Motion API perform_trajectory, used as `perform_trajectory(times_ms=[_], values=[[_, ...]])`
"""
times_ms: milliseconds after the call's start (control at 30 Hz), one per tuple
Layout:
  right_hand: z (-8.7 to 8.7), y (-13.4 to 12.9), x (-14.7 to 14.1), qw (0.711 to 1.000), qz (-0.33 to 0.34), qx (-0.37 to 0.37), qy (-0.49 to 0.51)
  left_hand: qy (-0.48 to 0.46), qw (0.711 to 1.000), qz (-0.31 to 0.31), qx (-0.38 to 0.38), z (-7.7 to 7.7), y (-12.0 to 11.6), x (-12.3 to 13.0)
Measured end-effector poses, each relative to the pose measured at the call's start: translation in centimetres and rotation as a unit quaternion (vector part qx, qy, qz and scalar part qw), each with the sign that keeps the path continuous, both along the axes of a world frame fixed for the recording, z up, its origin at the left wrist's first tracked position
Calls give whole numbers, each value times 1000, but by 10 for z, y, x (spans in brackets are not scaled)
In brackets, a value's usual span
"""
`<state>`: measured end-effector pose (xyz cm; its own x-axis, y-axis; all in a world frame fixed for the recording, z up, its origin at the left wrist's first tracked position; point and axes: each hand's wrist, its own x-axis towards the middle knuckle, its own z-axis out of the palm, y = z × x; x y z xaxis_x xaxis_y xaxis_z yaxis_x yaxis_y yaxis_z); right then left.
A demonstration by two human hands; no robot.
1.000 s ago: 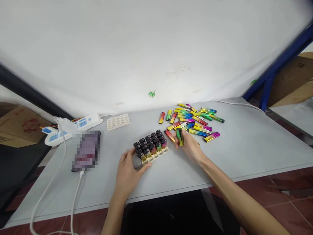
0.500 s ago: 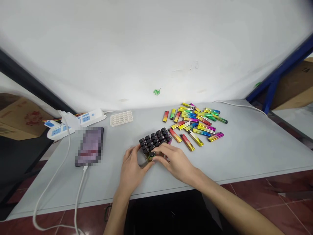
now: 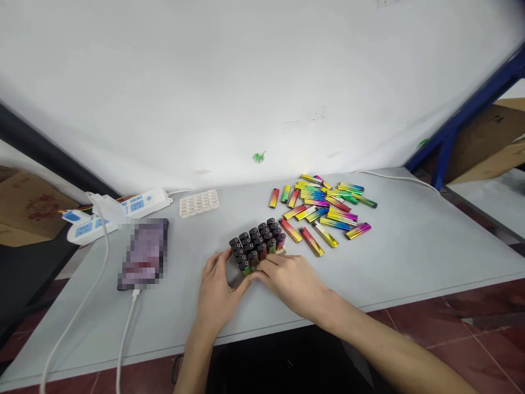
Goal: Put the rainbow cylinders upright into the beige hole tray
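Several lighters [image 3: 256,238] with black tops stand upright in a tight block of rows. A bit of pale tray [image 3: 281,250] shows under its right end. My left hand [image 3: 217,284] is wrapped around the left side and near corner, its thumb reaching along the front. My right hand [image 3: 289,279] has its fingers bent and closed together against the lower front row, hiding part of it. The two thumbs nearly meet at the front. A green lighter [image 3: 245,267] stands at the near left corner, between the hands.
Loose shiny multicoloured lighters [image 3: 314,241] lie in a spread at the right back. A pale tray with oval slots [image 3: 199,203] lies at the back left. Further left are a power strip [image 3: 137,205] and a blurred phone [image 3: 144,253] with a white cable [image 3: 130,317].
The green lighter pinched in my right hand now stands in the front row. My right fingers have come down from its top to the front of the block. The view has shifted slightly.
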<state>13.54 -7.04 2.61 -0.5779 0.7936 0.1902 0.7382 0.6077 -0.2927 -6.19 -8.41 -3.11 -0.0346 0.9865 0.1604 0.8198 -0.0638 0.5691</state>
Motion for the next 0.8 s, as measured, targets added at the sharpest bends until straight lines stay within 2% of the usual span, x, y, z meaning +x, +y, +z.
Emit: perform_trajectory(times_ms=[200,300,400,567,667,800], values=[[7,21,48,988,-131,-15,86,1,1000,15,-13,0,0,-1],[11,44,75,972,-213,-15,101,3,1000,20,-21,0,0,-1],[10,72,98,961,-264,-2,86,8,1000,21,-18,1,0,-1],[-3,105,139,926,-369,46,63,21,999,24,-17,1,1,-1],[-13,110,164,900,-426,63,60,29,999,30,-21,-1,1,-2],[-23,107,184,874,-482,37,55,52,998,20,-14,-2,3,-3]])
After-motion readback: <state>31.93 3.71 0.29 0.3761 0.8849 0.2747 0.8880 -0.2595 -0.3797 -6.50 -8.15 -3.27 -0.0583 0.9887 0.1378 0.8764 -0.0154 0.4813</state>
